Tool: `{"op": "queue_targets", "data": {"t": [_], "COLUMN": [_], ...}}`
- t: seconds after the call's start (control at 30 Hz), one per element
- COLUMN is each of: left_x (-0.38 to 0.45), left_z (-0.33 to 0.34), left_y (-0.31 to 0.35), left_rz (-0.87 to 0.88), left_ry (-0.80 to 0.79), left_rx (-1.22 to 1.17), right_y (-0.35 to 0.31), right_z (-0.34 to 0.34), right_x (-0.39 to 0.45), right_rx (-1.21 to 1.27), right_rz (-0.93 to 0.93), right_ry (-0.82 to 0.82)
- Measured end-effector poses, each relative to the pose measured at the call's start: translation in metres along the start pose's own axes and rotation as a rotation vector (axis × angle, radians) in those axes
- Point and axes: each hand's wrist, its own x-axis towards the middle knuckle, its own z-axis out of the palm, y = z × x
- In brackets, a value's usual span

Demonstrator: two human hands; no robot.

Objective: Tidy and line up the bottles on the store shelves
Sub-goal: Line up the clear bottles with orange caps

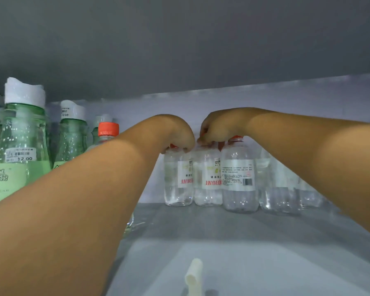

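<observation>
My left hand curls over the cap of the leftmost clear bottle; my right hand grips the next clear bottle's cap (fingers hidden). Both bottles stand upright, touching, at the shelf's back.

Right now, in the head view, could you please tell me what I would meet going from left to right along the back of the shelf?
Green bottles with white caps → clear bottle with orange cap → left hand → right hand → clear bottle with barcode label → more clear bottles, partly hidden.
</observation>
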Motion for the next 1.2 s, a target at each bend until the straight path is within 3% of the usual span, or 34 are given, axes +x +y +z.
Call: {"op": "queue_targets", "data": {"t": [0.17, 0.43, 0.6, 0.8, 1.2], "left_x": [-0.007, 0.007, -0.009, 0.001, 0.002], "left_z": [0.008, 0.006, 0.013, 0.014, 0.015], "left_y": [0.000, -0.004, 0.002, 0.000, -0.004], "left_rz": [-0.005, -0.092, -0.057, -0.130, -0.078], "left_ry": [0.152, 0.045, 0.116, 0.064, 0.056], "left_rx": [0.137, -0.074, -0.031, -0.114, -0.132], "right_y": [0.003, 0.003, -0.002, 0.004, 0.003], "right_z": [-0.004, 0.005, 0.009, 0.001, 0.007], "right_x": [0.002, 0.012, 0.008, -0.002, -0.003], "right_rx": [0.059, 0.025, 0.002, 0.044, 0.017], "right_rz": [0.029, 0.057, 0.017, -0.021, -0.010], "right_ry": [-0.023, 0.097, 0.142, 0.018, 0.080]}}
